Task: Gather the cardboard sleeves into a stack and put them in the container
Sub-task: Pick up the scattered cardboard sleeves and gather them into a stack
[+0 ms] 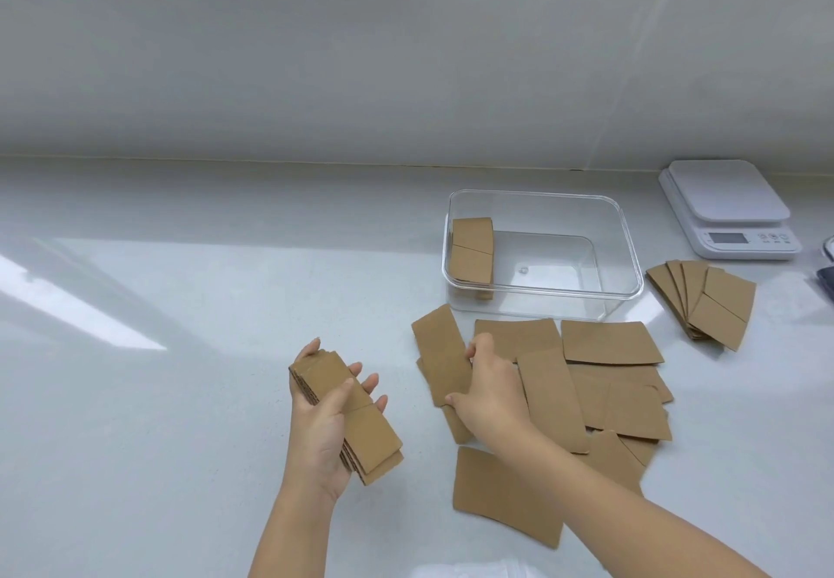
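Centre frame, my left hand (322, 415) clasps a stack (349, 419) of cardboard sleeves. My right hand (485, 390) pinches one sleeve (440, 352) from the loose pile (600, 379) lower right, below the clear container (632, 257). I judge the uneven stack could fan apart.

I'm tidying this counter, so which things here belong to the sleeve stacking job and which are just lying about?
Job:
left hand holding stack
right hand on loose sleeve
scattered sleeves
fanned pile
clear container, some sleeves inside

Lying about:
white kitchen scale
dark object, right edge
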A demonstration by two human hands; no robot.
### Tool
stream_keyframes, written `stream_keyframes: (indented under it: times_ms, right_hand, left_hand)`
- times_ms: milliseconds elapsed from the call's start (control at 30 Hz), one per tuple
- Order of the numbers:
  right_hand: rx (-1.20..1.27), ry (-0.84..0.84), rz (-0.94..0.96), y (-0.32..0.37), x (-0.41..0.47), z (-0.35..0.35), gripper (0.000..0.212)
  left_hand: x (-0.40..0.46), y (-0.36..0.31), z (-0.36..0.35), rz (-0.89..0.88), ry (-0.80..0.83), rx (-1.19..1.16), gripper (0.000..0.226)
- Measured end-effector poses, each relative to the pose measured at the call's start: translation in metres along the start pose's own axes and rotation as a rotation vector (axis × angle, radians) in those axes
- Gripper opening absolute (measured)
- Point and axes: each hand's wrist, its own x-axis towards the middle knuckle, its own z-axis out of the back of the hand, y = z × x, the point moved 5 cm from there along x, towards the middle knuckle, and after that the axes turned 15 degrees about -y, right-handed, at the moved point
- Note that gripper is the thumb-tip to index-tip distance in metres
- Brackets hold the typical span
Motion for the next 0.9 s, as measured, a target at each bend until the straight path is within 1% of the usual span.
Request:
stream_keyframes:
  times_ms: [67, 167, 200, 233, 300, 367, 433, 500, 600, 667, 733, 800, 833, 900]
  right_hand:
    - [0.030, -0.003, 0.006, 0.001, 0.001, 0.002, 0.040]
    - [0.191, 0.029, -0.003, 0.002, 0.003, 0.008, 0.035]
    - [0.259, 0.041, -0.009, 0.003, 0.004, 0.013, 0.034]
    - [0.351, 0.051, -0.023, 0.006, 0.003, 0.019, 0.033]
    - [0.595, 0.087, -0.080, 0.014, 0.000, 0.032, 0.035]
    - [0.819, 0.161, -0.089, 0.026, -0.004, 0.043, 0.034]
    - [0.941, 0.253, -0.053, 0.040, -0.010, 0.046, 0.033]
    - [0.955, 0.311, -0.009, 0.049, -0.016, 0.042, 0.034]
    - [0.895, 0.289, 0.048, 0.052, -0.021, 0.038, 0.033]
    - [0.808, 0.205, 0.086, 0.052, -0.021, 0.042, 0.034]
    - [0.702, 0.077, 0.121, 0.052, -0.020, 0.049, 0.035]
    - [0.653, -0.009, 0.097, 0.047, -0.017, 0.057, 0.034]
    - [0.649, -0.011, 0.074, 0.044, -0.015, 0.060, 0.033]
    - [0.681, 0.097, 0.052, 0.042, -0.015, 0.062, 0.028]
  left_hand:
    - [0.001, 0.001, 0.003, 0.052, -0.031, -0.046, 0.037]
    - [0.002, 0.001, 0.009, 0.085, -0.066, -0.084, 0.012]
    - [0.002, -0.001, 0.009, 0.088, -0.061, -0.085, 0.009]
    - [0.002, -0.001, 0.008, 0.087, -0.047, -0.081, 0.014]
    - [0.001, -0.003, 0.005, 0.087, -0.011, -0.060, 0.032]
    - [-0.004, -0.003, -0.002, 0.083, 0.045, -0.009, 0.049]
    - [-0.012, -0.002, -0.012, 0.050, 0.143, 0.067, 0.050]
    - [-0.021, -0.001, -0.022, -0.004, 0.246, 0.132, 0.053]
    - [-0.031, 0.001, -0.031, -0.044, 0.336, 0.172, 0.060]
    - [-0.032, 0.002, -0.030, -0.041, 0.352, 0.164, 0.061]
    - [-0.032, 0.000, -0.029, -0.040, 0.366, 0.142, 0.062]
    - [-0.032, -0.003, -0.028, -0.021, 0.373, 0.084, 0.063]
    - [-0.031, -0.005, -0.028, -0.008, 0.367, 0.046, 0.062]
    - [-0.030, -0.010, -0.027, -0.016, 0.341, -0.019, 0.054]
